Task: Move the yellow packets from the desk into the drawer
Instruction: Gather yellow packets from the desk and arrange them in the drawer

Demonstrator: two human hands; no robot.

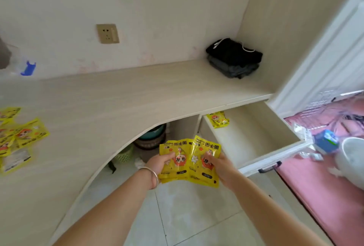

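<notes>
Left hand (160, 162) and right hand (217, 165), fingers curled and thumbs pressed on top, grip a fanned bunch of held yellow packets (190, 160) above the floor, just before the open drawer (254, 137); one packet in the drawer (217, 119) lies at its back left corner. More loose packets (17, 137) lie scattered at the left of the desk (118, 98); folded dark clothes (234, 58) sit in its far right corner.

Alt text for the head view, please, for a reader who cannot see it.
Both hands, left hand and right hand, hold yellow packets above the floor near the open drawer, which holds one packet. More packets lie on the desk.
</notes>
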